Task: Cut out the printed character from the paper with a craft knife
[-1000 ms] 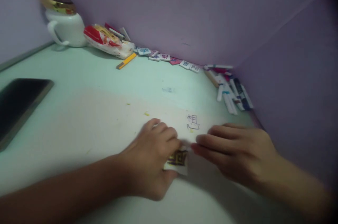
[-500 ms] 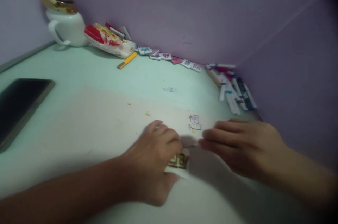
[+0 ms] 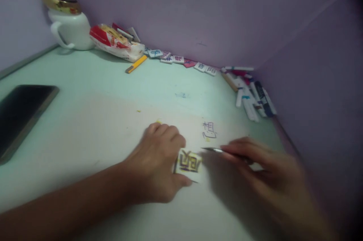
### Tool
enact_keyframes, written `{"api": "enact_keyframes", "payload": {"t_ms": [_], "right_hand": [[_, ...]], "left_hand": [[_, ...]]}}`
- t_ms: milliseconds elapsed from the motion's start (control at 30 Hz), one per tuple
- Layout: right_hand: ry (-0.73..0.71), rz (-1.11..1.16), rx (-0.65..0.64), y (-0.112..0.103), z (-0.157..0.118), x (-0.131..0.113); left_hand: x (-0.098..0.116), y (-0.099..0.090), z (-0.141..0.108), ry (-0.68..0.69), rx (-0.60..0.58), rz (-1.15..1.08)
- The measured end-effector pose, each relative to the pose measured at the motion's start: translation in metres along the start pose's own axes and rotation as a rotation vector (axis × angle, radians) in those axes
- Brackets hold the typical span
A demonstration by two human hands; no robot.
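My left hand (image 3: 161, 167) grips a small white square tile (image 3: 188, 166) by its left side, fingers at the far edge and thumb at the near one. A dark character over yellow marks covers its face. My right hand (image 3: 263, 174) is closed around a slim craft knife (image 3: 214, 150); its pointed silver tip faces left, just above the tile's upper right corner and apart from it. Beyond the tip, a purple character (image 3: 209, 130) is written on the pale work surface (image 3: 99, 131). Motion blurs the right hand.
A black phone (image 3: 25, 110) lies at left. Along the wall are a white mug (image 3: 72, 31) with a gold-rimmed lid-like object, a red-and-white packet (image 3: 116, 44), a yellow cutter (image 3: 136, 64), several character tiles (image 3: 178, 59) and a pile of markers (image 3: 249, 101).
My right hand has drawn back to the right, bringing the knife into plain view. My left hand has shifted slightly left and away from me, and the tile's face now shows more fully.
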State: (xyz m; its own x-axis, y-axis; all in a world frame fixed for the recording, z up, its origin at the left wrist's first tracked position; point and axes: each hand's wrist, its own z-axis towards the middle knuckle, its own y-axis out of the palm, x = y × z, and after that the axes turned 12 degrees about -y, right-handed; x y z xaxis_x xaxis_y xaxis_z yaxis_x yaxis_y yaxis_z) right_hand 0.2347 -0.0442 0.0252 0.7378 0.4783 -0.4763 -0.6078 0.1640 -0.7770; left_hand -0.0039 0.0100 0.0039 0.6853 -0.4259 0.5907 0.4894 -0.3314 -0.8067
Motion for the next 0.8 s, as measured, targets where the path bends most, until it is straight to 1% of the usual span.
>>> {"api": "enact_keyframes", "payload": {"t_ms": [33,100,233,300,367,433,567,700,800], "right_hand": [[0.004,0.047,-0.005,0.006,0.002,-0.007],[0.055,0.097,-0.003,0.012,0.004,-0.012],[0.224,0.139,0.026,0.015,0.004,-0.012],[0.261,0.165,0.038,0.014,0.003,-0.013],[0.258,0.165,0.046,0.015,0.002,-0.014],[0.225,0.156,0.052,0.016,0.001,-0.014],[0.183,0.163,0.051,0.016,0.001,-0.014],[0.199,0.142,-0.007,0.01,0.003,-0.017],[0.143,0.132,-0.066,0.003,0.006,-0.021]], "left_hand": [[-0.001,0.001,0.0,0.003,0.006,-0.001],[-0.002,0.002,0.001,0.01,0.013,0.001],[-0.003,0.001,0.002,0.019,0.006,0.0],[-0.003,-0.001,0.004,0.014,-0.009,0.006],[-0.002,-0.002,0.004,0.007,-0.028,0.008],[-0.001,-0.004,0.005,0.005,-0.04,0.006],[-0.001,-0.004,0.004,0.009,-0.03,0.006],[-0.002,-0.002,0.005,0.019,-0.021,0.014],[-0.003,-0.001,0.005,0.033,-0.009,0.006]]}}
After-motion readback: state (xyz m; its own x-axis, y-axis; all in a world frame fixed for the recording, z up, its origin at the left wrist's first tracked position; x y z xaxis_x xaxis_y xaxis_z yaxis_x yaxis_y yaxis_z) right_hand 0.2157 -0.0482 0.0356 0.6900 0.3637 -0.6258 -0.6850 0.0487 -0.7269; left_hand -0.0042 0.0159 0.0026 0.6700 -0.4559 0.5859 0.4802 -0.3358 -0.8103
